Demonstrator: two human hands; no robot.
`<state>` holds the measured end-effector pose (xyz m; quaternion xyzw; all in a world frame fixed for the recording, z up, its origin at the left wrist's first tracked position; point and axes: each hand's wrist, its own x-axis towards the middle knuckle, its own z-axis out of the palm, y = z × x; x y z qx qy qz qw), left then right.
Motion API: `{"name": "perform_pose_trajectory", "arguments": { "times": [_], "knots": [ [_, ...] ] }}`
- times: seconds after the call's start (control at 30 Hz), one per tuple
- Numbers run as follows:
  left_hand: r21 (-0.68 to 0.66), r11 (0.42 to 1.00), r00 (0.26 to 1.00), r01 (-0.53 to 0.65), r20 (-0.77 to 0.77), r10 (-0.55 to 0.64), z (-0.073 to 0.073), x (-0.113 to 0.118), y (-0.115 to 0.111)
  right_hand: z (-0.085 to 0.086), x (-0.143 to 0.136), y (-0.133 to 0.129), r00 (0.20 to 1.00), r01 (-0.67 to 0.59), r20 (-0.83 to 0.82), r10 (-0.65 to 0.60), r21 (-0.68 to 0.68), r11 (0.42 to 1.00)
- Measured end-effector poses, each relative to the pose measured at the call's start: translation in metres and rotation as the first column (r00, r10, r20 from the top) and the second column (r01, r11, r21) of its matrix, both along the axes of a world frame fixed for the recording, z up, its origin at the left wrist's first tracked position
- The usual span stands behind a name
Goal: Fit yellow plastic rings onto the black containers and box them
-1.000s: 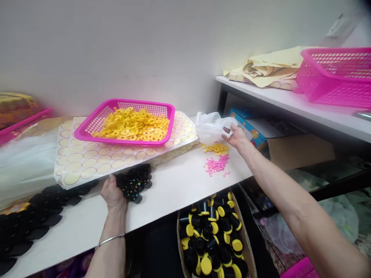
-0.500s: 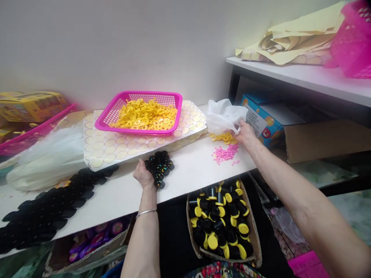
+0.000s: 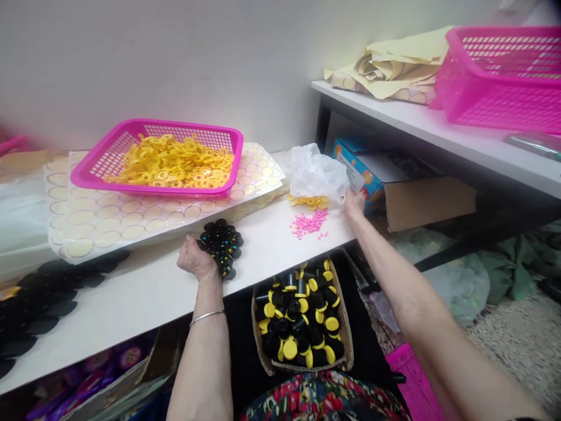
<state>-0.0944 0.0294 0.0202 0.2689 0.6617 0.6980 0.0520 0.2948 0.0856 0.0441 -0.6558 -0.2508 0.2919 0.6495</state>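
Observation:
My left hand (image 3: 196, 257) is closed beside a cluster of black pieces with shiny coloured specks (image 3: 222, 245) on the white table; what its fingers hold, if anything, is hidden. At the right, my right hand (image 3: 353, 203) grips the edge of a crumpled white plastic bag (image 3: 316, 171). Small yellow rings (image 3: 309, 202) lie just under the bag, and tiny pink rings (image 3: 308, 224) are scattered in front of them. Below the table edge, a cardboard box (image 3: 348, 345) holds many black cylinders with yellow caps (image 3: 290, 348).
A pink basket (image 3: 232, 175) of yellow ring pieces stands on circle-printed sheets (image 3: 109, 225). Rows of black pieces (image 3: 52, 298) lie at the left. A blue box (image 3: 372, 187) is under the right shelf (image 3: 394, 117), which bears another pink basket (image 3: 504, 99).
The view has turned to the right, so the table things appear farther left. My right hand still grips the bag, and my left hand stays beside the black cluster.

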Motion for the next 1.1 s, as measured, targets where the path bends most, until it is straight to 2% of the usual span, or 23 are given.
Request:
{"name": "perform_pose_trajectory", "arguments": {
  "times": [0.03, 0.07, 0.1, 0.13, 0.17, 0.23, 0.3, 0.37, 0.47, 0.57, 0.67, 0.8, 0.93, 1.1],
  "knots": [
    [0.009, 1.000, 1.000, 0.001, 0.014, -0.001, 0.001, 0.002, 0.000, -0.003, 0.000, -0.012, 0.977, 0.096, 0.191, -0.091, -0.016, 0.995],
    [0.019, 1.000, 1.000, 0.006, 0.029, -0.006, 0.003, 0.004, 0.000, -0.007, -0.001, -0.025, 0.917, 0.162, 0.373, -0.145, -0.015, 0.987],
    [0.030, 0.999, 0.999, 0.011, 0.050, -0.012, 0.004, 0.006, -0.001, -0.011, -0.004, -0.038, 0.855, 0.150, 0.503, -0.131, 0.002, 0.989],
    [0.045, 0.999, 0.997, 0.016, 0.076, -0.019, 0.005, 0.006, -0.001, -0.016, -0.008, -0.050, 0.817, 0.057, 0.575, -0.049, 0.004, 0.998],
    [0.060, 0.998, 0.994, 0.020, 0.106, -0.026, 0.006, 0.006, -0.001, -0.021, -0.013, -0.062, 0.789, -0.079, 0.611, 0.067, -0.008, 0.997],
    [0.084, 0.996, 0.988, 0.016, 0.152, -0.029, 0.006, 0.004, -0.002, -0.031, -0.024, -0.081, 0.708, -0.353, 0.637, 0.305, -0.054, 0.934],
    [0.073, 0.997, 0.987, -0.007, 0.162, -0.004, 0.004, 0.000, -0.007, -0.039, -0.032, -0.093, 0.603, -0.496, 0.674, 0.426, -0.102, 0.862],
    [0.034, 0.999, 0.986, -0.033, 0.163, 0.028, 0.001, -0.003, -0.017, -0.042, -0.036, -0.099, 0.495, -0.528, 0.733, 0.466, -0.172, 0.832],
    [0.003, 1.000, 0.979, -0.023, 0.204, 0.022, -0.001, 0.000, -0.043, -0.043, -0.036, -0.098, 0.312, -0.496, 0.805, 0.504, -0.314, 0.809],
    [0.002, 0.996, 0.988, 0.088, 0.130, -0.087, -0.007, 0.013, -0.071, -0.044, -0.034, -0.092, 0.196, -0.444, 0.825, 0.530, -0.407, 0.798],
    [-0.099, 0.969, 0.973, 0.226, -0.034, -0.230, -0.016, 0.024, -0.092, -0.042, -0.035, -0.088, 0.158, -0.405, 0.817, 0.555, -0.458, 0.791],
    [-0.248, 0.937, 0.938, 0.248, -0.181, -0.296, -0.025, 0.029, -0.102, -0.035, -0.039, -0.086, 0.147, -0.377, 0.787, 0.599, -0.516, 0.770],
    [-0.325, 0.920, 0.947, 0.221, -0.154, -0.282, -0.028, 0.026, -0.098, -0.031, -0.039, -0.084, 0.148, -0.375, 0.793, 0.591, -0.508, 0.775],
    [-0.262, 0.934, 0.949, 0.242, -0.136, -0.284, -0.028, 0.037, -0.103, -0.035, -0.035, -0.085, 0.185, -0.414, 0.793, 0.580, -0.473, 0.778]
  ]
}}
